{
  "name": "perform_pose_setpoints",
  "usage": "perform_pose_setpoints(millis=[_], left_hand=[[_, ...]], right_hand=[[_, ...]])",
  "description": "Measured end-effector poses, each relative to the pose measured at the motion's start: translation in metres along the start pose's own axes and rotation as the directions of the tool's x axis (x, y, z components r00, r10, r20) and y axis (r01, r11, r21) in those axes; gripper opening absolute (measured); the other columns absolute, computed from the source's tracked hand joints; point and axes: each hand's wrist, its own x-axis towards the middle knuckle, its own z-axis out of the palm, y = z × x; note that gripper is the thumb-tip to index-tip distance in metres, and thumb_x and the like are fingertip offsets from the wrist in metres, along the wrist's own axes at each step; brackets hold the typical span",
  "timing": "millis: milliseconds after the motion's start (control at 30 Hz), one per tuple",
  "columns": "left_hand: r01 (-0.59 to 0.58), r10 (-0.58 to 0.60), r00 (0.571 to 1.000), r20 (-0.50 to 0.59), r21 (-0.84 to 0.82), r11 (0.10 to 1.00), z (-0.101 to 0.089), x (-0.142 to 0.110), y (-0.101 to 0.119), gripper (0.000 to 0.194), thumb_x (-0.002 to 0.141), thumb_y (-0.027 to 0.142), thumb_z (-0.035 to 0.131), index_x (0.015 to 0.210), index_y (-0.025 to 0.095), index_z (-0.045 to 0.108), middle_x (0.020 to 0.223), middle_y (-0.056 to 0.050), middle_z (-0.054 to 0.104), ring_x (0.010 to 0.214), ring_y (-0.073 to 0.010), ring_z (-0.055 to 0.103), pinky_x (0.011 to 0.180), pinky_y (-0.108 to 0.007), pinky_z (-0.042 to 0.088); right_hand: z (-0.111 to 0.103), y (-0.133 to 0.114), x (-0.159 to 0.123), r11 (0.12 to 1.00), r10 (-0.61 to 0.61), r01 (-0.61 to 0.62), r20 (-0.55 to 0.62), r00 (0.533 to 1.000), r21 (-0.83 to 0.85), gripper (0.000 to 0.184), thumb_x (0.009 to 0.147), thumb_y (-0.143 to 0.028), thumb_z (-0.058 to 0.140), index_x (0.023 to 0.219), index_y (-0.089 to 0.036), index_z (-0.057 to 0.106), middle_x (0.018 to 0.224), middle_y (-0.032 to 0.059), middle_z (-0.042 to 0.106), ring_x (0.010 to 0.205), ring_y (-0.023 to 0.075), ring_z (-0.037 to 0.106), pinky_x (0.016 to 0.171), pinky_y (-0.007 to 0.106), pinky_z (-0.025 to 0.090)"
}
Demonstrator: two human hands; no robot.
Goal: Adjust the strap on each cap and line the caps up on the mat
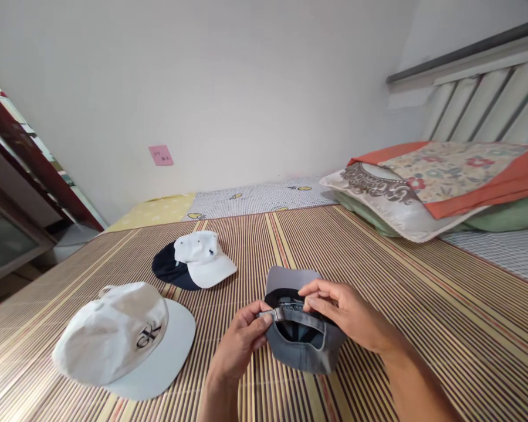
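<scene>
Left hand (241, 335) pinches the strap (300, 317) on the gray cap (297, 357). Right hand (349, 308) holds its edge. Strap fixing looks half done.

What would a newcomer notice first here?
Probably the gray cap at lower center, with the left hand pinching its strap and the right hand at its rim. Next might be the nearer white cap with dark letters at lower left, then the orange-edged floral cloth on the pillow at right.
</scene>
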Motion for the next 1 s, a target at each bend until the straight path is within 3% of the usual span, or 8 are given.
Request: perform_pose_setpoints(millis=[200, 433, 500, 567, 633, 700, 833, 1000], left_hand=[[-0.019, 0.02, 1.0, 0.001, 0.202, 0.979, -0.014, -0.007, 0.008, 0.042, 0.097, 0.057, 0.066, 0.085, 0.017, 0.069, 0.062, 0.007, 0.042, 0.052, -0.0072, 0.027, 0.051, -0.024, 0.018], [-0.045, 0.187, 0.955, -0.231, 0.509, 0.859, -0.036, -0.008, 0.008, 0.042, 0.093, 0.058, 0.066, 0.1, 0.018, 0.076, 0.052, 0.009, 0.04, 0.051, -0.0118, 0.038, 0.055, -0.024, 0.029], [-0.053, 0.257, 0.931, -0.258, 0.603, 0.796, -0.042, -0.008, 0.005, 0.028, 0.094, 0.043, 0.066, 0.108, 0.02, 0.077, 0.065, 0.003, 0.057, 0.06, -0.0151, 0.052, 0.064, -0.027, 0.042], [-0.058, 0.295, 0.929, -0.223, 0.7, 0.712, -0.044, -0.008, 0.001, 0.03, 0.093, 0.026, 0.062, 0.121, 0.025, 0.075, 0.102, -0.005, 0.071, 0.08, -0.0185, 0.064, 0.082, -0.034, 0.052], [-0.075, 0.3, 0.939, -0.166, 0.755, 0.652, -0.043, -0.008, -0.005, 0.046, 0.094, 0.017, 0.054, 0.134, 0.033, 0.07, 0.142, -0.009, 0.06, 0.107, -0.0227, 0.067, 0.098, -0.042, 0.053], [-0.103, 0.291, 0.95, -0.112, 0.767, 0.633, -0.039, -0.007, -0.011, 0.056, 0.096, 0.014, 0.047, 0.143, 0.039, 0.064, 0.162, -0.007, 0.043, 0.133, -0.0267, 0.058, 0.111, -0.048, 0.05], [-0.158, 0.293, 0.956, -0.031, 0.785, 0.598, -0.03, -0.002, -0.02, 0.052, 0.097, 0.013, 0.049, 0.135, 0.04, 0.071, 0.17, -0.004, 0.034, 0.155, -0.0329, 0.037, 0.123, -0.059, 0.038], [-0.148, 0.283, 0.959, -0.027, 0.802, 0.578, -0.03, 0.002, -0.017, 0.039, 0.09, 0.007, 0.057, 0.104, 0.033, 0.083, 0.166, -0.004, 0.045, 0.157, -0.0368, 0.032, 0.126, -0.068, 0.027]], right_hand=[[-0.016, 0.017, -0.002, 0.991, 0.002, -0.022, -0.148, 0.989, -0.133, 0.024, 0.102, -0.044, 0.058, 0.105, -0.024, 0.071, 0.102, 0.005, 0.08, 0.1, 0.0243, 0.074, 0.09, 0.037, 0.054], [-0.034, 0.047, -0.005, 0.896, 0.03, -0.108, -0.184, 0.983, -0.432, 0.017, 0.1, -0.027, 0.052, 0.101, -0.023, 0.069, 0.101, 0.0086, 0.079, 0.095, 0.0266, 0.074, 0.082, 0.038, 0.053], [-0.038, 0.059, -0.004, 0.859, 0.036, -0.126, -0.188, 0.981, -0.496, 0.017, 0.097, -0.02, 0.053, 0.101, -0.023, 0.069, 0.103, 0.0098, 0.079, 0.098, 0.0274, 0.074, 0.084, 0.039, 0.053], [-0.04, 0.07, -0.005, 0.834, 0.052, -0.153, -0.2, 0.978, -0.53, 0.02, 0.094, -0.015, 0.054, 0.106, -0.022, 0.069, 0.109, 0.0113, 0.078, 0.103, 0.0286, 0.074, 0.087, 0.04, 0.054], [-0.041, 0.077, -0.007, 0.823, 0.075, -0.183, -0.216, 0.973, -0.538, 0.03, 0.092, -0.013, 0.057, 0.117, -0.023, 0.069, 0.121, 0.0122, 0.075, 0.11, 0.0301, 0.072, 0.089, 0.042, 0.055], [-0.042, 0.08, -0.011, 0.828, 0.071, -0.177, -0.214, 0.974, -0.532, 0.043, 0.09, -0.011, 0.057, 0.129, -0.026, 0.067, 0.136, 0.0116, 0.068, 0.119, 0.03, 0.069, 0.093, 0.042, 0.056], [-0.041, 0.075, -0.017, 0.861, 0.011, -0.059, -0.098, 0.995, -0.505, 0.063, 0.087, -0.003, 0.052, 0.142, -0.032, 0.063, 0.162, 0.0063, 0.049, 0.147, 0.027, 0.051, 0.121, 0.049, 0.043], [-0.031, 0.07, -0.017, 0.847, 0.063, -0.047, 0.012, 0.998, -0.53, 0.068, 0.086, 0.005, 0.05, 0.137, -0.034, 0.069, 0.172, 0.0007, 0.037, 0.16, 0.0268, 0.029, 0.129, 0.056, 0.031]])
